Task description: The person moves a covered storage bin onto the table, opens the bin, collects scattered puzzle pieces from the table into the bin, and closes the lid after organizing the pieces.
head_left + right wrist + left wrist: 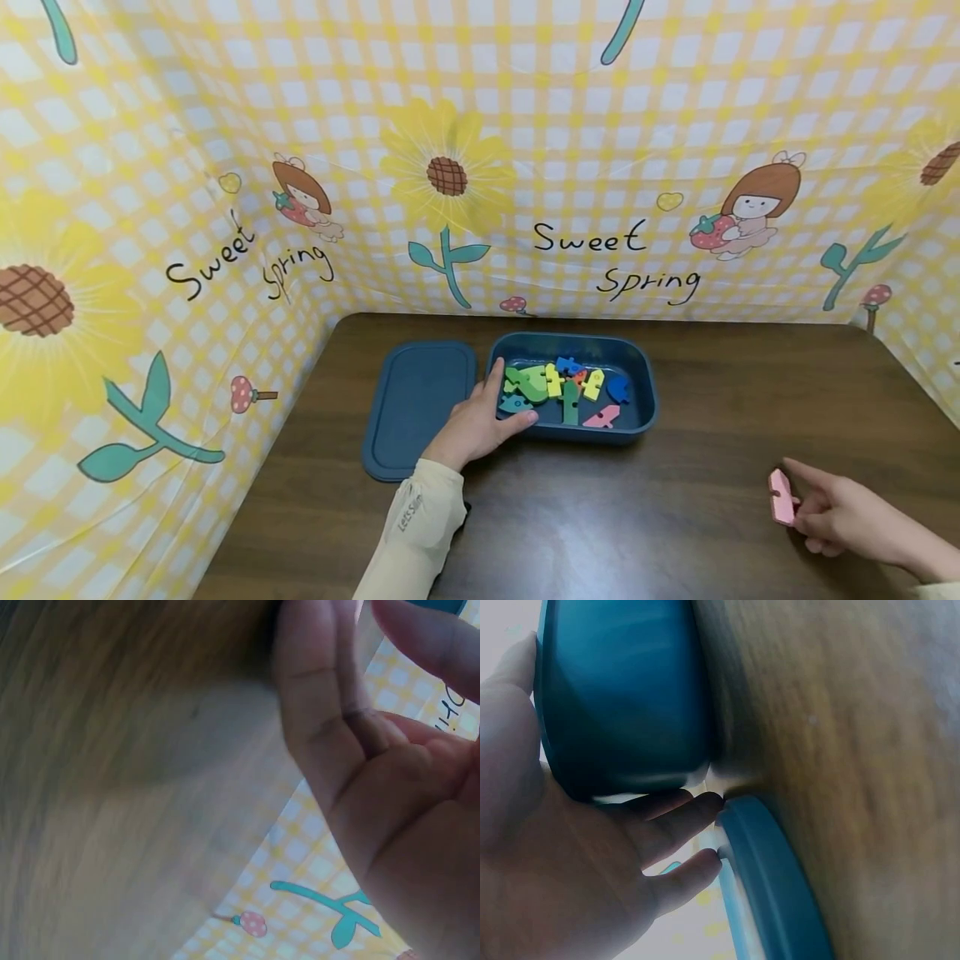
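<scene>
My left hand [483,421] rests at the left end of a dark blue box [648,392], index finger at the left rim and thumb over the near rim. In the left wrist view the other fingers reach past the box wall [630,697] toward the lid [772,877]. Inside the box lie several colourful puzzle pieces, among them a light green piece [533,385], a dark green piece [570,404] and a pink piece [602,417]. At the right, my right hand [847,512] pinches a notched pink puzzle piece [781,497] close over the table, index finger at its far end. The right wrist view hides this piece.
The box's flat blue lid [420,408] lies on the table just left of the box. A brown wooden table [600,517] stretches around and to the right. Yellow checked cloth [525,167] with printed flowers hangs behind and at both sides.
</scene>
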{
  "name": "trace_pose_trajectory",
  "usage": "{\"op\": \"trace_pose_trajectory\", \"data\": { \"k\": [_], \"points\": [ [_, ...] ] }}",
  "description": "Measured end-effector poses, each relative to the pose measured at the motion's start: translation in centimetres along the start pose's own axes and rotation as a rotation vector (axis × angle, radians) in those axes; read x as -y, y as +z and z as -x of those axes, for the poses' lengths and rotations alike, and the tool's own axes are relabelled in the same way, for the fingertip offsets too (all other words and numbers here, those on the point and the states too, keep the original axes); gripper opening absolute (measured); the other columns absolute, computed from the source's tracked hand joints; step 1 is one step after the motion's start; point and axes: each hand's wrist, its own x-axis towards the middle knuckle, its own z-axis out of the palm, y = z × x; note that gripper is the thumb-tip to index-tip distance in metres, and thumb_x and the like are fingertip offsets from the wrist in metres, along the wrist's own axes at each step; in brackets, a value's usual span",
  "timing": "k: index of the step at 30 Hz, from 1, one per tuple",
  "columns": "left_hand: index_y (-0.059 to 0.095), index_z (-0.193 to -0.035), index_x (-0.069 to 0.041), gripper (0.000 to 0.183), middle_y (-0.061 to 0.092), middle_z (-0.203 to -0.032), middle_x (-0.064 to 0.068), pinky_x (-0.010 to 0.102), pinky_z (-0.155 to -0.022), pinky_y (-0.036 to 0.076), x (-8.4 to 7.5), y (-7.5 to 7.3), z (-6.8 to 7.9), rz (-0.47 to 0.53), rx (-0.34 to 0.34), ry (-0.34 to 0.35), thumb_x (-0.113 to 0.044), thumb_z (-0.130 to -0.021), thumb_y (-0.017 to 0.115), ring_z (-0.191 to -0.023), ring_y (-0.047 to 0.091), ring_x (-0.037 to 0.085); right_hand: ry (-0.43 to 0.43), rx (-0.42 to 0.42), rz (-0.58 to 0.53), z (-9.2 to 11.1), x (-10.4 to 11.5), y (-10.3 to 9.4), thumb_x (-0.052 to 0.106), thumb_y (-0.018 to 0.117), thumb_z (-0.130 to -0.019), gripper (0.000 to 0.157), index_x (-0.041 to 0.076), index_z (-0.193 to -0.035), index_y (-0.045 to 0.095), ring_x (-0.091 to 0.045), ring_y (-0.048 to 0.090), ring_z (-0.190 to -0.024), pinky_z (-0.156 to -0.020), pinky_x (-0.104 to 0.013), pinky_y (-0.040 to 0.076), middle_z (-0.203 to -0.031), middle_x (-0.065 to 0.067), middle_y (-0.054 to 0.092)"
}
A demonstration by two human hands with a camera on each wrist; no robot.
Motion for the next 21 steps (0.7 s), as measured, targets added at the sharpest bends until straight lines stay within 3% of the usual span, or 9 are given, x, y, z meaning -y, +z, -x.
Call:
{"op": "trace_pose_trajectory", "data": {
  "k": [4,11,15,21],
  "points": [
    [0.000,-0.164,-0.034,0.104,0.019,-0.165,0.017,0.067,-0.107,0.030,0.0,0.0,0.0,-0.005,-0.002,0.007,-0.073,-0.088,0.059,-0.142,0.027,0.053,0.040,-0.027,-0.024,-0.4,0.5,0.3,-0.003,0.058,-0.097,0.081,-0.028,-0.143,-0.004,-0.018,0.063,-0.065,-0.056,-0.033,0.056,-0.082,-0.012,0.065],
    [0.001,-0.164,-0.034,0.104,0.019,-0.165,0.017,0.068,-0.107,0.029,-0.2,-0.1,0.2,-0.006,0.004,0.007,-0.074,-0.088,0.059,-0.142,0.026,0.054,0.120,-0.156,0.115,-0.7,0.8,1.6,0.021,0.076,-0.092,0.092,-0.021,-0.147,0.015,-0.016,0.056,-0.050,-0.046,-0.031,0.049,-0.066,-0.006,0.055],
    [0.001,-0.164,-0.034,0.104,0.019,-0.165,0.018,0.068,-0.107,0.029,-0.1,-0.1,0.2,-0.001,0.003,0.007,-0.073,-0.088,0.059,-0.142,0.026,0.054,0.175,-0.224,0.210,-0.9,0.8,2.2,0.029,0.080,-0.089,0.095,-0.016,-0.146,0.020,-0.017,0.054,-0.049,-0.045,-0.030,0.046,-0.069,-0.004,0.051],
    [0.001,-0.164,-0.033,0.104,0.019,-0.165,0.018,0.067,-0.107,0.030,0.1,-0.2,0.2,0.009,0.001,0.028,-0.074,-0.087,0.058,-0.143,0.026,0.052,0.227,-0.296,0.291,-1.2,1.0,2.7,0.029,0.082,-0.086,0.099,-0.020,-0.144,0.018,-0.020,0.054,-0.052,-0.049,-0.031,0.047,-0.076,-0.004,0.050]
  ]
}}
